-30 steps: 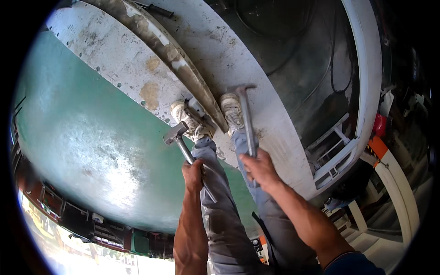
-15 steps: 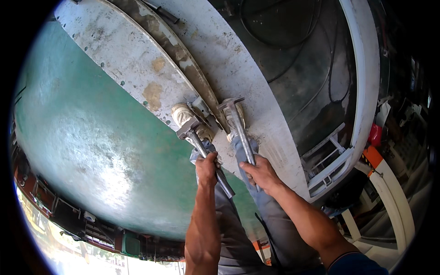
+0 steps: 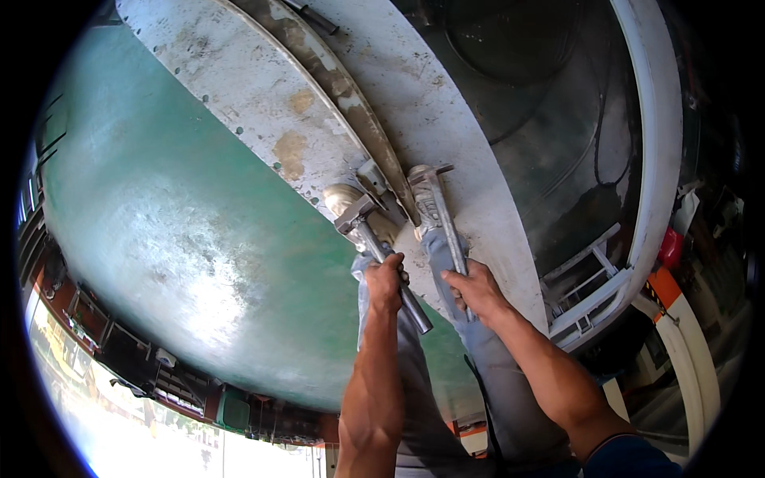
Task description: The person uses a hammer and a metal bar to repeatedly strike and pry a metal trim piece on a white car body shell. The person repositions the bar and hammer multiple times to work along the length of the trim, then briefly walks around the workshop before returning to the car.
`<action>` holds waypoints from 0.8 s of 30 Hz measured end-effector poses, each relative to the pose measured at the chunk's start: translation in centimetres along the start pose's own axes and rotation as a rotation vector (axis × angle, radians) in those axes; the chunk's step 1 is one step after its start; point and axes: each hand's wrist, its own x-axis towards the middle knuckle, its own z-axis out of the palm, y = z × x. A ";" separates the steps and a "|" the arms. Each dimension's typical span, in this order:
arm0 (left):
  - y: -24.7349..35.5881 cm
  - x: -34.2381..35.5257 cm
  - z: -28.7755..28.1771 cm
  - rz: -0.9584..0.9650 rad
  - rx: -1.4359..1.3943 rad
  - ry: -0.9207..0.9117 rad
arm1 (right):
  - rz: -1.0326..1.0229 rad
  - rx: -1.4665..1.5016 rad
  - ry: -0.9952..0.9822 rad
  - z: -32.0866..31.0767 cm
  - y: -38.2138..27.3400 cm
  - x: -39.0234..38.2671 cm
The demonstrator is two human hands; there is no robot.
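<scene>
My left hand (image 3: pixel 385 283) is wrapped around the thick metal handle of a hammer with a blocky steel head (image 3: pixel 355 215). The handle's end sticks out below the fist. In my right hand (image 3: pixel 476 291) is a slimmer metal hammer (image 3: pixel 449 219) with a narrow, pointed crosswise head. Both heads point away from me, over my shoes. Below lies a long, worn white metal panel (image 3: pixel 446 119) with brown patches and holes along its left edge. A curved raised rib (image 3: pixel 351 99) runs along it and ends between my feet, beside a small bracket (image 3: pixel 371 177).
A dark bar (image 3: pixel 315 17) lies on the panel's far part. Left is a glossy green floor (image 3: pixel 159 239). To the right stand a pale curved frame (image 3: pixel 657 143), dark cables (image 3: pixel 598 151) and an orange-and-white post (image 3: pixel 677 319). Equipment lines the lower left edge.
The view has shifted, so the panel, my feet and both hands appear farther right. Both hammers stay in the same grips, at nearly the same angles.
</scene>
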 end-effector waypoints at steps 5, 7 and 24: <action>0.2 -0.7 0.2 0.018 -0.035 0.002 | -0.026 -0.047 0.034 -0.5 0.1 0.0; 0.2 -0.5 -0.5 0.020 -0.030 -0.016 | -0.018 -0.064 0.055 -0.1 0.5 0.5; 1.7 0.2 -1.3 0.039 0.058 -0.080 | -0.024 -0.086 0.014 3.8 0.1 0.4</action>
